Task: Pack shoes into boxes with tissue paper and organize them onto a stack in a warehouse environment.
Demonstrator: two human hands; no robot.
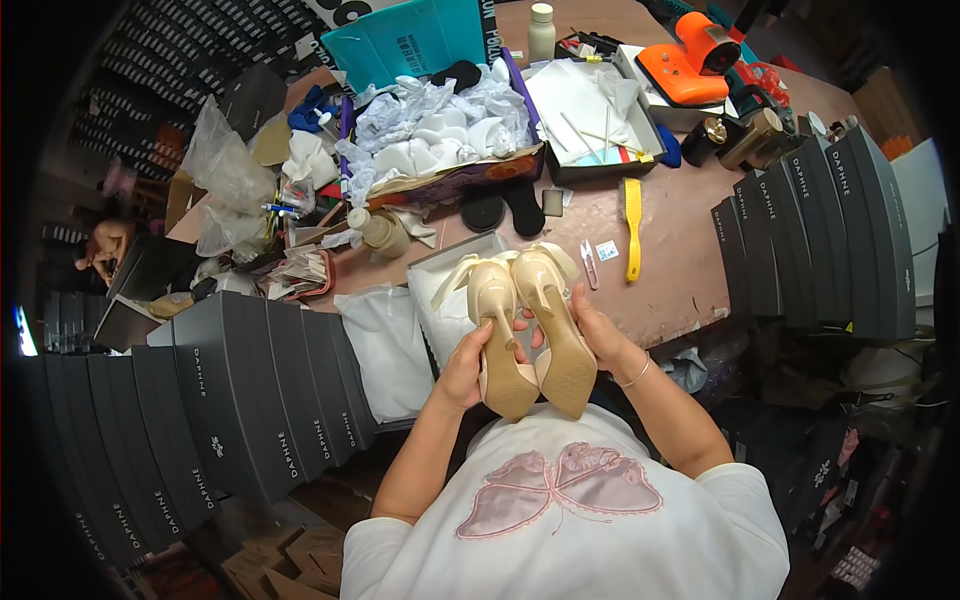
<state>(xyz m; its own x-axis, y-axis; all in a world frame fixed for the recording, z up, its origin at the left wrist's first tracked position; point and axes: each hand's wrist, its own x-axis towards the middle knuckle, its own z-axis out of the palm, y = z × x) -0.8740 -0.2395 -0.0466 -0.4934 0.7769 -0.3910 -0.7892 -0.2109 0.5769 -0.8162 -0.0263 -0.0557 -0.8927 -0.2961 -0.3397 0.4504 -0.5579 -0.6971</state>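
Note:
A pair of cream high-heeled shoes is held up side by side in front of me, tan soles and thin heels facing me. My left hand point(465, 366) grips the left shoe point(509, 392) near its heel and sole, thumb on the outside. Around the right shoe point(566, 373), my right hand point(598, 332) is closed in the same way. Pale ribbon ties hang at the ankle part of both. Behind the shoes, an open grey shoebox point(420, 279) lined with white paper lies on the table, partly hidden by them.
Dark shoeboxes point(245, 390) are stacked at the left, more shoeboxes point(830, 240) at the right. A yellow brush point(632, 230) and pink thread snips point(590, 265) lie on the table point(680, 290). Farther back stand a purple box point(524, 160) of crumpled white paper and an orange tool point(690, 65).

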